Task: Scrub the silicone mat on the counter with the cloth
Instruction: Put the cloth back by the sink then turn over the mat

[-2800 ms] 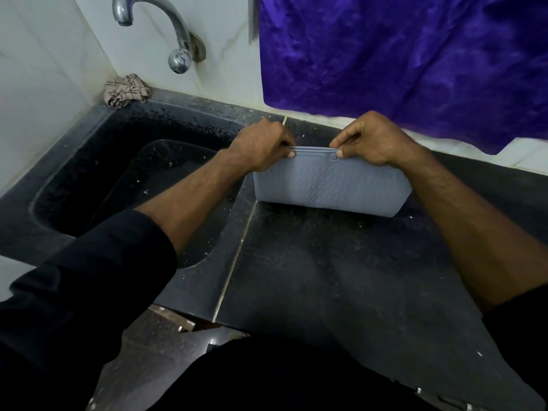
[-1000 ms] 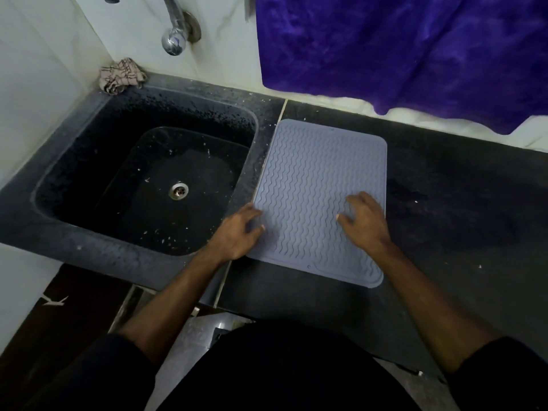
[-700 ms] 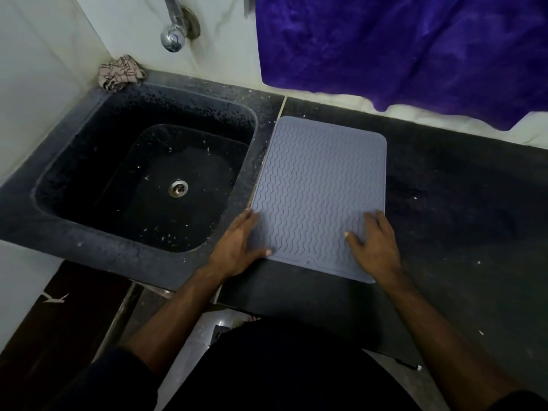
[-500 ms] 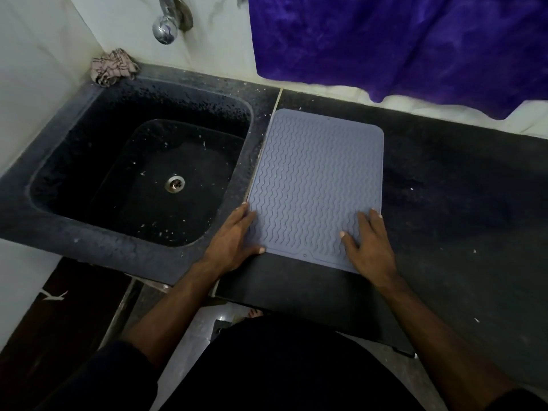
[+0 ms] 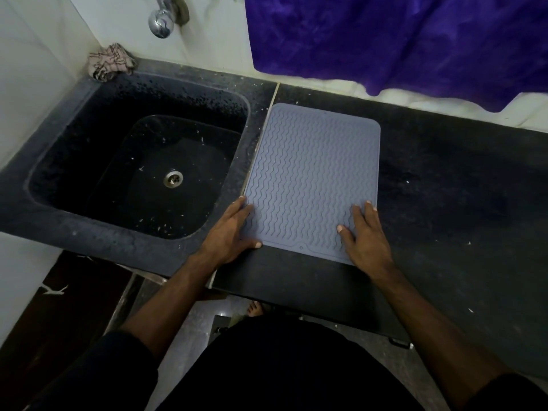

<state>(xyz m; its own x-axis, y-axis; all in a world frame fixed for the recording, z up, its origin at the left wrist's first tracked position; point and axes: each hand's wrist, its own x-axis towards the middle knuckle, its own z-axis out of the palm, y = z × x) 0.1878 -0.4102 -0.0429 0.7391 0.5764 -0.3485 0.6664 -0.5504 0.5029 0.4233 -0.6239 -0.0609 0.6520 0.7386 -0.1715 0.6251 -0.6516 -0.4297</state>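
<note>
The grey silicone mat (image 5: 314, 173), ribbed with wavy lines, lies flat on the dark counter (image 5: 450, 203) just right of the sink. My left hand (image 5: 231, 229) rests flat on the mat's near left corner, fingers straight. My right hand (image 5: 366, 235) presses flat on the near right corner, fingers spread. A crumpled checked cloth (image 5: 111, 62) sits on the sink's far left corner, away from both hands.
The black sink (image 5: 142, 161) with a metal drain (image 5: 173, 178) lies left of the mat. A chrome tap (image 5: 161, 19) juts from the wall above it. A purple fabric (image 5: 400, 40) hangs along the back wall. The counter's front edge runs just below my hands.
The mat was folded and held up by both hands; it now lies unrolled and flat. My hands slid toward me to its near corners and stay there.
</note>
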